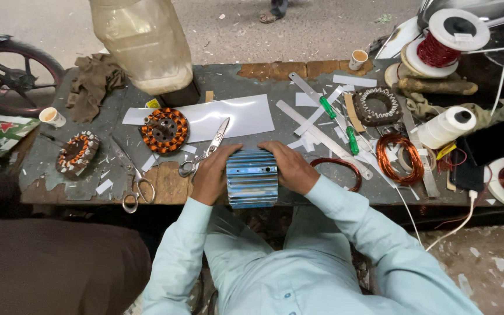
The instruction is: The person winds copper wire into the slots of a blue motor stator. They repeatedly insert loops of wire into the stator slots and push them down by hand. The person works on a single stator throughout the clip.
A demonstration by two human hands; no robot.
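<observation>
A: Where is the blue ribbed motor housing (252, 178) now?

B: It is in the lower centre of the frame, at the near edge of the workbench (88, 186). The left hand (211, 175) grips its left side and the right hand (290, 168) its right side. The fingers of both hands are closed around the top edge of the housing, so they hold it firmly between them.

A: How should one handle it well, in your opinion?

B: I think both palms should press evenly on the ribs, so the housing does not tilt or slip off the bench edge. The fins look thin, so a steady grip is better than a hard one. Also the scissors (205, 153) lie just beside the left hand, with the blades pointing to the upper right; it is better to keep the wrist away from them.

A: What can you not see?

B: The fingertips are behind the top edge of the housing, so I cannot tell what they touch there. The inside of the housing is hidden too. The copper wire coil (339, 169) is partly covered by the right hand. At the left edge, a person in dark clothes (48, 262) is cut off.
</observation>
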